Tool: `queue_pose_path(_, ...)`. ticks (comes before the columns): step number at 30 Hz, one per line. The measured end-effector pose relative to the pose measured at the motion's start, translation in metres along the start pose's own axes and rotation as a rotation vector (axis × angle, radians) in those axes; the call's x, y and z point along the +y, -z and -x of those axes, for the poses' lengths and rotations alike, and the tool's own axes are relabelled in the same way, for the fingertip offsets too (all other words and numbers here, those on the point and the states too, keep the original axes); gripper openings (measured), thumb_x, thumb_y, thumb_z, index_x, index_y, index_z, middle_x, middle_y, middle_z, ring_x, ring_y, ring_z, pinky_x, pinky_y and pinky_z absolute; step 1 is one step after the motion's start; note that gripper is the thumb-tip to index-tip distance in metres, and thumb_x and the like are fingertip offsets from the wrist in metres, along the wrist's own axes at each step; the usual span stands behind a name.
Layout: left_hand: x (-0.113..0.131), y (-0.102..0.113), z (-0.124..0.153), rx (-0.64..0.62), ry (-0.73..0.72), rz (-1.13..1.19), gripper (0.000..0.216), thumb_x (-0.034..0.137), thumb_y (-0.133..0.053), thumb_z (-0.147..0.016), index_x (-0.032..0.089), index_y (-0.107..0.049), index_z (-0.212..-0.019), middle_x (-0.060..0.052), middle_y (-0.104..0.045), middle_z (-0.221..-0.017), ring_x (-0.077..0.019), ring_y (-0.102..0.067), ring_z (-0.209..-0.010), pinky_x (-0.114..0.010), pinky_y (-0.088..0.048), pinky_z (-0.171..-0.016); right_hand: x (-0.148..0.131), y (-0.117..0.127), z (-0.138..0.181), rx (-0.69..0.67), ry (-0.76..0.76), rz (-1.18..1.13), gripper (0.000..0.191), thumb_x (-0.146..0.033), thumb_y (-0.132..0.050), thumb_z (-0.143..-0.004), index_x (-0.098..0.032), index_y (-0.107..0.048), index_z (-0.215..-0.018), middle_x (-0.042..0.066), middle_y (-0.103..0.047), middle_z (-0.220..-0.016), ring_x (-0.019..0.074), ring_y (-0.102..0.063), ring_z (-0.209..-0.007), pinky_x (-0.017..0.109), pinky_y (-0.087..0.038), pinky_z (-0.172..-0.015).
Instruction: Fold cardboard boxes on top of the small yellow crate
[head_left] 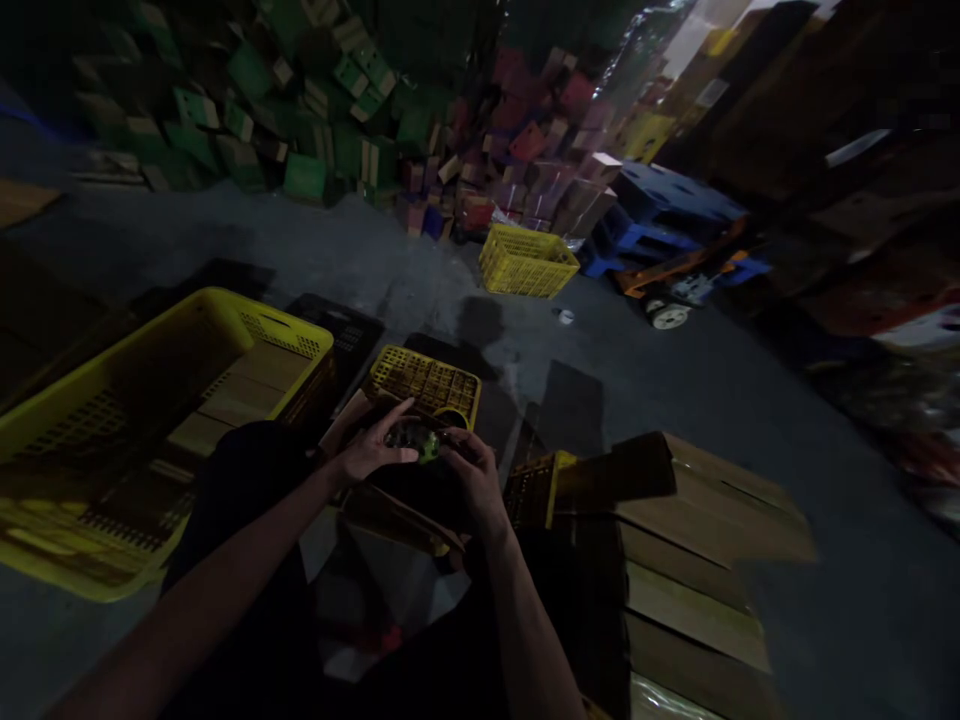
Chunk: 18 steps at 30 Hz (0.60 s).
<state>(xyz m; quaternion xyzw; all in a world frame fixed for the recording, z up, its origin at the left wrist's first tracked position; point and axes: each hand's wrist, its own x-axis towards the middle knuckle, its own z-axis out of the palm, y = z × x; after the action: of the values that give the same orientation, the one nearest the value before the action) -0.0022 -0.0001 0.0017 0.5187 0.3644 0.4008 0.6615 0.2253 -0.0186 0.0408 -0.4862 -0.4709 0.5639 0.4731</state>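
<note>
Between my two hands is a small shiny thing (426, 446), dark and clear-looking at its left end and bright green at its right; the dim light hides its kind. My left hand (369, 450) grips its left end, with the thumb in front and the fingers behind. My right hand (474, 468) has its curled fingers on the green end. Both hands are over an open cardboard box (401, 520) between my knees, its inside too dark to make out. Just beyond the box is a yellow plastic crate (427, 376).
At left stands a large yellow crate (285, 330) with cardboard boxes inside. Flattened or stacked cardboard (697, 600) lies at right beside another yellow crate (559, 485). Farther off are a yellow basket (529, 262), blue pallets (675, 205), a pallet jack (675, 300) and heaped green boxes (304, 175).
</note>
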Motion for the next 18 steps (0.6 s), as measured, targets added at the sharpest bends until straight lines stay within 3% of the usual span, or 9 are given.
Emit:
queue_pose_path(3, 0.001, 0.0, 0.0, 0.055, 0.038, -0.046, 0.116, 0.032, -0.085, -0.078, 0.029, -0.01, -0.167, -0.011, -0.061, -0.143, -0.0284, -0.057, -0.133, -0.044, -0.043, -0.112, 0.002, -0.001, 0.0, -0.009, 0.026, 0.003, 0.021, -0.032, -0.081, -0.076, -0.026, -0.077, -0.096, 0.001, -0.077, -0.104, 0.021, -0.067, -0.1, 0.032, -0.05, -0.093)
queue_pose_path(5, 0.005, -0.002, 0.0, 0.075, 0.054, -0.086, 0.12, 0.033, -0.087, -0.076, 0.028, -0.009, -0.167, -0.009, -0.067, -0.135, -0.0272, -0.061, -0.126, -0.044, -0.044, -0.111, 0.003, -0.001, 0.001, -0.026, 0.038, 0.006, 0.018, -0.032, -0.081, -0.076, -0.025, -0.077, -0.091, 0.001, -0.077, -0.107, 0.022, -0.067, -0.103, 0.033, -0.05, -0.095)
queue_pose_path(10, 0.017, -0.004, 0.002, 0.104, 0.045, -0.199, 0.102, 0.037, -0.087, -0.075, 0.028, -0.035, -0.162, -0.006, -0.069, -0.129, -0.0283, -0.063, -0.122, -0.04, -0.046, -0.108, 0.001, 0.006, -0.003, -0.037, 0.062, 0.159, 0.026, -0.042, -0.074, -0.084, -0.026, -0.074, -0.105, 0.002, -0.076, -0.11, 0.0225, -0.067, -0.105, 0.033, -0.05, -0.095)
queue_pose_path(13, 0.019, -0.001, 0.0, 0.196, 0.045, -0.279, 0.09, 0.038, -0.087, -0.074, 0.026, -0.048, -0.154, -0.007, -0.068, -0.133, -0.031, -0.061, -0.124, -0.04, -0.045, -0.109, 0.008, 0.016, -0.008, -0.066, 0.134, 0.488, 0.027, -0.043, -0.061, -0.095, -0.024, -0.074, -0.108, 0.003, -0.077, -0.107, 0.0227, -0.068, -0.103, 0.033, -0.051, -0.092)
queue_pose_path(16, 0.014, 0.005, -0.003, 0.324, 0.048, -0.384, 0.077, 0.037, -0.087, -0.072, 0.025, -0.059, -0.144, -0.008, -0.068, -0.134, -0.0327, -0.059, -0.127, -0.042, -0.041, -0.113, 0.026, 0.024, -0.008, -0.244, 0.106, 0.946, 0.024, -0.024, -0.05, -0.099, -0.019, -0.074, -0.102, 0.006, -0.078, -0.097, 0.0208, -0.071, -0.091, 0.03, -0.053, -0.081)
queue_pose_path(18, 0.008, 0.01, -0.004, 0.373, 0.044, -0.432, 0.064, 0.039, -0.084, -0.074, 0.024, -0.066, -0.134, -0.008, -0.069, -0.13, -0.0336, -0.059, -0.127, -0.042, -0.04, -0.114, 0.041, 0.024, -0.004, -0.356, 0.046, 1.124, 0.023, -0.012, -0.052, -0.095, -0.016, -0.075, -0.096, 0.009, -0.077, -0.092, 0.0204, -0.071, -0.086, 0.028, -0.053, -0.076)
